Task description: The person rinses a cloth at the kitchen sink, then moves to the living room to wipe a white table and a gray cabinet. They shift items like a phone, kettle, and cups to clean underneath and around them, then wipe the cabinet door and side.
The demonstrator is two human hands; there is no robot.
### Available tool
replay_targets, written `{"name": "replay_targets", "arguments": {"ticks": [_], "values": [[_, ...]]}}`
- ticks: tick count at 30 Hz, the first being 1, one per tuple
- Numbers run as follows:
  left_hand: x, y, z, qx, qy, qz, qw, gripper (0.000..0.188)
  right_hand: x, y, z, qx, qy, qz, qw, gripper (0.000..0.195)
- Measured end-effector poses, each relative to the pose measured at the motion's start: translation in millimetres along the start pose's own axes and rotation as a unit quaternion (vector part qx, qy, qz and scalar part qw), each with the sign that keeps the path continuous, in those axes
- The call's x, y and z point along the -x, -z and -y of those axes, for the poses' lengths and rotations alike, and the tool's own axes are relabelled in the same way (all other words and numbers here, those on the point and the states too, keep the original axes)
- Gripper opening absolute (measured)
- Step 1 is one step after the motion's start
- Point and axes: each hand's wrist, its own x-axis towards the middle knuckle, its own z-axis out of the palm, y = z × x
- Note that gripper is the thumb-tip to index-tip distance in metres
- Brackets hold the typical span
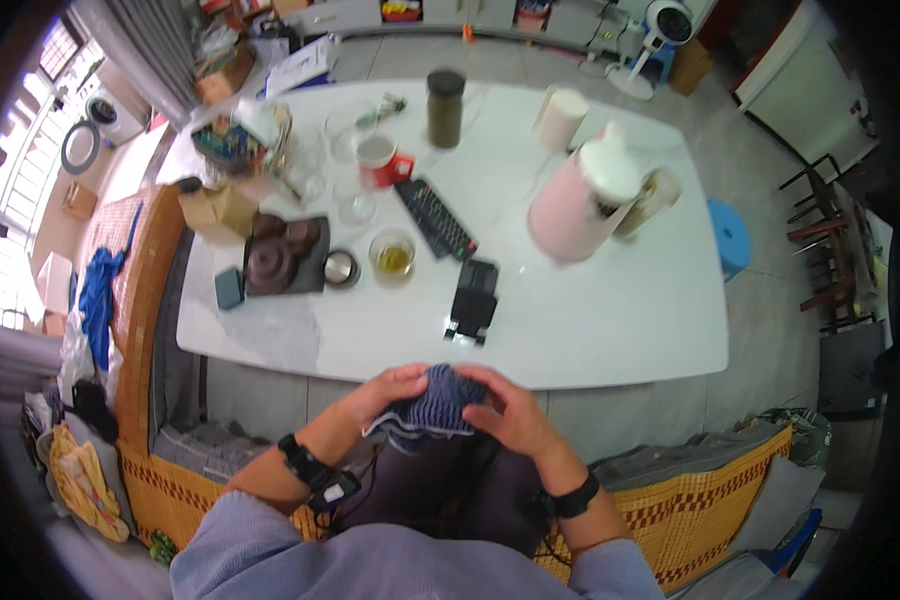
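Observation:
A dark blue ribbed knit piece [436, 405] with a pale edge is held above my lap, just in front of the table's near edge. My left hand [390, 390] grips its left side, thumb on top. On the other side my right hand [511, 411] curls its fingers and thumb around the knit. Part of the fabric hangs below, folded under the pale edge. Whether it is a hat or another knitted item, I cannot tell. Nearest on the table lies a black phone holder [474, 300].
The white table [607, 322] bears a pink thermal jug [577, 202], a remote control [436, 217], a glass cup of yellowish liquid [392, 256], a red mug [381, 161], a dark jar [445, 109] and a brown teapot [274, 262]. A blue stool [727, 240] stands right.

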Motion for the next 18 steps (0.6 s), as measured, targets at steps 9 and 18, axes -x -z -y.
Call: {"name": "replay_targets", "arguments": {"ticks": [9, 18], "values": [[30, -199, -104, -0.102, -0.035, 0.060, 0.992, 0.042, 65, 21, 240, 0.247, 0.001, 0.015, 0.969, 0.036], [20, -339, -131, -0.125, -0.038, 0.151, 0.980, 0.041, 134, 36, 405, 0.250, 0.026, -0.238, 0.938, 0.016]]}}
